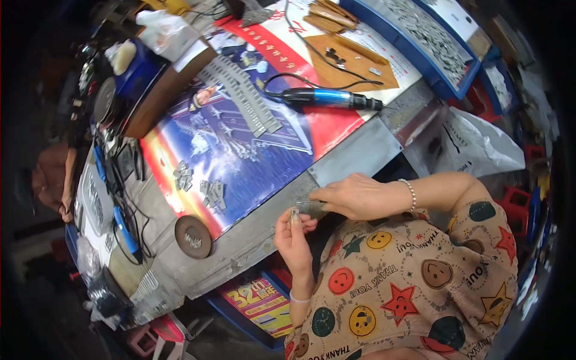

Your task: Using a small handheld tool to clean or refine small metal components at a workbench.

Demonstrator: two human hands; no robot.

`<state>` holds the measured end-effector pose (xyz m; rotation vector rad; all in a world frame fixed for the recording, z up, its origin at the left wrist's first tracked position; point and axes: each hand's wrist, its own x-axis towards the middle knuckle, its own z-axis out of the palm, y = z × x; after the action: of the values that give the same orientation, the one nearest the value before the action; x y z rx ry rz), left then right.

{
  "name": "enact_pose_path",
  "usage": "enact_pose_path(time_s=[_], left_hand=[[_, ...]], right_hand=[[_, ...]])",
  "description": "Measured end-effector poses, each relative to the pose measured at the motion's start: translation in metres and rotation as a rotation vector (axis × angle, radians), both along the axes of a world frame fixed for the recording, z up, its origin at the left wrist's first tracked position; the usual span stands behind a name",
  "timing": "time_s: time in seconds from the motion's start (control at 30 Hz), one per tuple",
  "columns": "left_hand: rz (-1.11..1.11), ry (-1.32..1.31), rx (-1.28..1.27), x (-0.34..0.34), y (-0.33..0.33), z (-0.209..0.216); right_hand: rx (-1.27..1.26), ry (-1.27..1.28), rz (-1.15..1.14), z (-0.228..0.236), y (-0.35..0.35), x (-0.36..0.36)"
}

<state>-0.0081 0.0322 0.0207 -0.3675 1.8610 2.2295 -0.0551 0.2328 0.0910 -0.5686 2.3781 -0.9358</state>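
Patterned shirt, left hand pinching metal piece, right hand holding grey object — poster on workbench, blue tray

Worn grey bench is bearing glossy blue-red paper poster, round brown dish; blue-black cylindrical tool, small grey metal pieces are lying on poster.

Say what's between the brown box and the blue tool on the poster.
Rows of small metal pieces, then a black cable, in the head view.
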Motion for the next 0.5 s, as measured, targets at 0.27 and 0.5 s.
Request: enact_pose_path(time_s=[0.27, 0.5], left_hand=[[-0.021, -0.152, 0.278, 0.02, -0.01, 0.045], [-0.111, -0.118, 0.22, 0.033, -0.007, 0.061]], right_hand=[[-0.382, -0.22, -0.216, -0.009, -0.025, 0.02], [-0.607, -0.529, -0.319, -0.011, -0.033, 0.025]])
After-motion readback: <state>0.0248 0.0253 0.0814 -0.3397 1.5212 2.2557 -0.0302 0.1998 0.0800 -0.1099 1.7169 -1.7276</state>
